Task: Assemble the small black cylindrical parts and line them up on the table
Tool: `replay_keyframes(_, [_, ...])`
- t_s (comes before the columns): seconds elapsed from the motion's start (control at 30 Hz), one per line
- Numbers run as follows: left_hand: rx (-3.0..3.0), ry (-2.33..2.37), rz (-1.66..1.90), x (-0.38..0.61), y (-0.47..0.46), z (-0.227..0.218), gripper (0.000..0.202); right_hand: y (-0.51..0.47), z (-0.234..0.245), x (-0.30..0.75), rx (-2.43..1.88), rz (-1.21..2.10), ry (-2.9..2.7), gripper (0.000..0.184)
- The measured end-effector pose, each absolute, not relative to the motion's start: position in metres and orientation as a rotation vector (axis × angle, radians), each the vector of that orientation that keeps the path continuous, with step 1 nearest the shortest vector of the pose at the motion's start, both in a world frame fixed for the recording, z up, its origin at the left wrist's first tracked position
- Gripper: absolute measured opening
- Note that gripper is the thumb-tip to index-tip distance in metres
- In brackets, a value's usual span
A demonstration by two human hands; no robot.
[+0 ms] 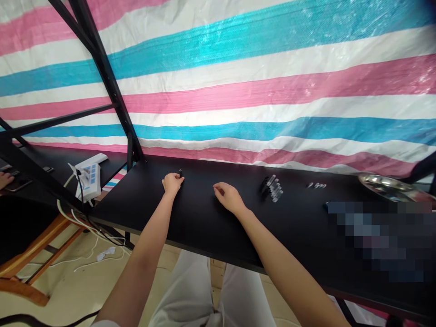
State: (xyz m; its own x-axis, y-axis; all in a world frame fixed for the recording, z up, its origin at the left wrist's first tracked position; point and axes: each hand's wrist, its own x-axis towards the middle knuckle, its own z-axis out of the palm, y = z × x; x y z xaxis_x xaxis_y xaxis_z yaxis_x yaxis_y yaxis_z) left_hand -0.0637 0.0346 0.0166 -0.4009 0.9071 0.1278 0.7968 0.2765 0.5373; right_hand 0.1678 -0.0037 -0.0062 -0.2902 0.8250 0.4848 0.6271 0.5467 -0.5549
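Near the far left of the black table (200,231), my left hand (172,183) is closed in a pinch on a small black cylinder (180,173). The cylinder stands upright at the fingertips; its lower part is hidden by the fingers. My right hand (229,196) hovers over or rests on the tabletop to the right, its fingers loosely curled. A gap shows between thumb and forefinger, and I see nothing in it. Beyond that hand lies a group of clear tubes (275,190) beside several black pieces (265,185). Small clear bits (316,185) lie farther right.
At the right end sits a shiny metal tray (381,182), with a pixelated patch in front of it. A black metal frame post (112,86) rises at the left. Past it are a white power strip (89,180) and another person's hand (5,180). Striped sheeting (238,95) hangs behind.
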Motion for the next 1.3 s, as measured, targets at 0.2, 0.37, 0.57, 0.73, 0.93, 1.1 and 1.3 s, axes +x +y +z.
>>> replay_keyframes(0.2, [1.624, 2.317, 0.782, -0.064, 0.034, 0.015, 0.016, -0.007, -0.002, 0.168, -1.164, 0.279, -1.995, 0.019])
replay_keyframes(0.37, [1.657, 2.326, 0.868, -0.062, 0.029, 0.013, 0.026, -0.009, 0.004, 0.173, -1.115, 0.142, -1.944, 0.019])
replay_keyframes(0.57, [1.725, 2.364, 1.297, -0.055, 0.018, 0.016, 0.051, -0.014, 0.019, 0.187, -1.024, -0.111, -1.792, 0.019])
replay_keyframes(0.73, [1.805, 2.302, 1.668, -0.047, 0.010, 0.021, 0.046, -0.022, 0.031, 0.211, -1.055, -0.255, -1.562, 0.015])
replay_keyframes(0.93, [2.304, 2.000, 1.703, -0.021, -0.001, 0.018, 0.037, -0.028, 0.027, 0.256, -1.185, -0.369, -1.318, 0.017])
replay_keyframes(1.1, [2.882, 1.510, 1.228, 0.017, -0.019, 0.008, 0.033, -0.032, 0.019, 0.291, -1.457, -0.338, -1.283, 0.025])
replay_keyframes(1.3, [3.111, 1.167, 0.865, 0.069, -0.037, 0.003, 0.040, -0.032, 0.011, 0.314, -1.981, -0.070, -1.261, 0.033])
